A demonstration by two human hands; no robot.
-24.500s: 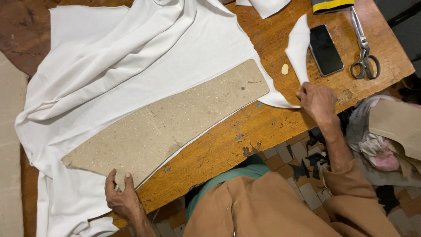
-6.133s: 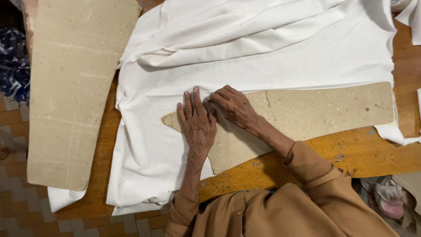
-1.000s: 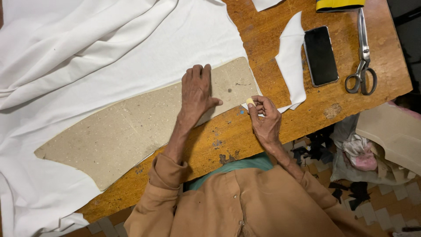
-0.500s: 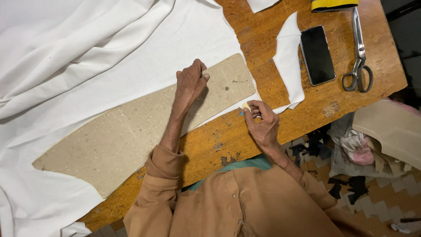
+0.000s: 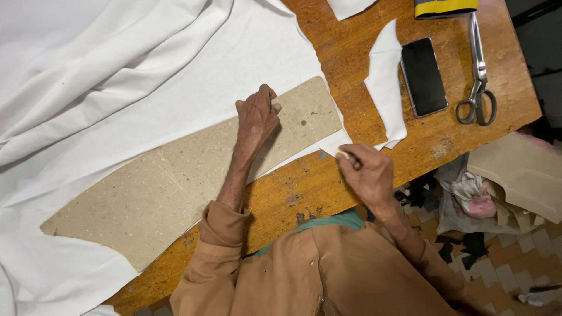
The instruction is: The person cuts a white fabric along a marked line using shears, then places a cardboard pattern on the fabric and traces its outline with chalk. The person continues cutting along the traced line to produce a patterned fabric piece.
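Note:
A long tan cardboard pattern [image 5: 158, 193] lies on white cloth [image 5: 117, 76] spread over a wooden table [image 5: 351, 93]. My left hand [image 5: 256, 114] rests on the pattern's right part, fingers curled, pressing it down. My right hand [image 5: 363, 172] sits at the pattern's right end near the cloth's corner, pinching a small pale piece of chalk [image 5: 342, 154] between thumb and fingers.
A dark phone [image 5: 422, 76], metal scissors [image 5: 478, 73] and a white cloth scrap [image 5: 386, 82] lie at the table's right. A yellow and black object [image 5: 445, 7] sits at the far edge. Cloth scraps and cardboard [image 5: 515, 181] lie on the tiled floor at right.
My left hand has curled from flat to bent fingers and stayed on the pattern. My right hand has shifted slightly toward the cloth's corner with the chalk.

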